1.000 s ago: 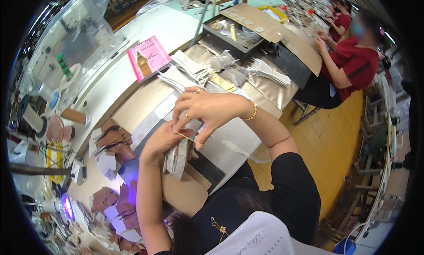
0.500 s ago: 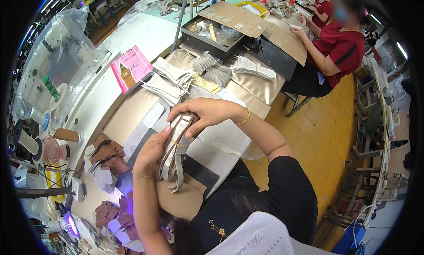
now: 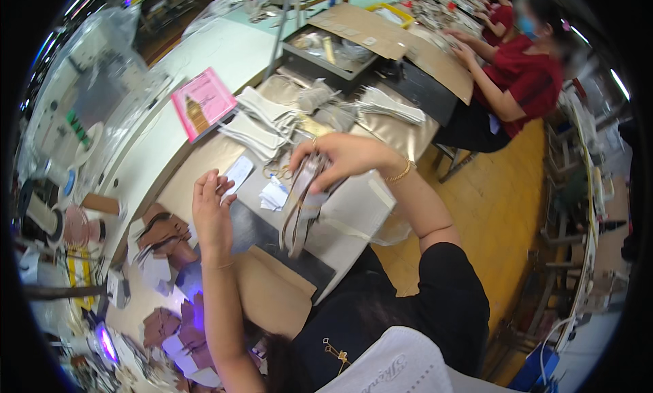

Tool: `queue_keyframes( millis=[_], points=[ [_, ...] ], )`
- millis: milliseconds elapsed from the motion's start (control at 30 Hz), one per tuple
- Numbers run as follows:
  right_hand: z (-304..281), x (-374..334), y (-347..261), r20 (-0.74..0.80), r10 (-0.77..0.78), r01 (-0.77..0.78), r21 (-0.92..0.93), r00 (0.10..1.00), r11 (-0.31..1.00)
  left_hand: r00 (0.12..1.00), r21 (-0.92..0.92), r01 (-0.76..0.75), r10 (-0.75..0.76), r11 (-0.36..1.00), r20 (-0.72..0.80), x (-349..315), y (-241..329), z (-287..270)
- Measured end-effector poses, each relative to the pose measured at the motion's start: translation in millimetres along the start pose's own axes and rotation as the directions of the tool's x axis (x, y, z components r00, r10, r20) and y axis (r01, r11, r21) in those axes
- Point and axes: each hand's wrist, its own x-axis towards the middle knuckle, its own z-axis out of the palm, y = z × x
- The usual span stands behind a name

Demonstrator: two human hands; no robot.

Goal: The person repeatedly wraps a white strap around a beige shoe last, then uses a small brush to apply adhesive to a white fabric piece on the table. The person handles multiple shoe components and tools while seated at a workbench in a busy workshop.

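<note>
A bundle of leather strips (image 3: 299, 206), brown and whitish, hangs from my right hand (image 3: 340, 160), whose fingers grip its top end. It is blurred by motion. Raised over the table at the left, my left hand (image 3: 215, 209) holds nothing, its fingers loosely curled and apart. Between the two hands lie small white paper slips (image 3: 274, 193) and a white card (image 3: 238, 172). Beyond the right hand are bundles of pale cut strips (image 3: 255, 138) and another tied pale bundle (image 3: 389, 105).
A pink notebook (image 3: 204, 104) lies at the far left. Behind stands a dark tray (image 3: 323, 72) of small parts. Brown leather pieces (image 3: 163, 233) pile at the left, near a lit purple lamp (image 3: 107, 343). A co-worker in red (image 3: 520, 87) sits at the far right.
My left hand has let go of the bundle and moved left. My right hand has carried the bundle to the right, uncovering the paper slips.
</note>
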Motion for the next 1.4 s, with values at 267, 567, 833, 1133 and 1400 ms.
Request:
queue_keyframes(
  millis=[267, 567, 833, 1133, 1400],
  points=[
    [-155, 169, 31, -0.569, -0.563, 0.048, -0.677, 0.599, 0.734, 0.964, 0.169, -0.195, 0.221, 0.966, -0.150, 11, -12, -15],
    [-2, 45, 97, -0.497, -0.324, -0.190, -0.733, 0.805, 0.653, 0.975, 0.386, -0.209, 0.220, 0.899, 0.014, 10, -14, -6],
    [105, -185, 120, -0.692, 0.060, -0.560, -0.528, 0.720, 0.638, 0.958, 0.507, -0.282, 0.209, 0.814, 0.197, 8, -16, 4],
    [115, -170, 115, -0.750, -0.046, -0.512, -0.494, 0.660, 0.703, 0.894, 0.598, -0.445, 0.297, 0.667, 0.335, 15, -27, -3],
    [108, -143, 115, -0.728, -0.047, -0.472, -0.490, 0.684, 0.733, 0.878, 0.675, -0.478, 0.286, 0.561, 0.384, 13, -25, -1]
  ],
)
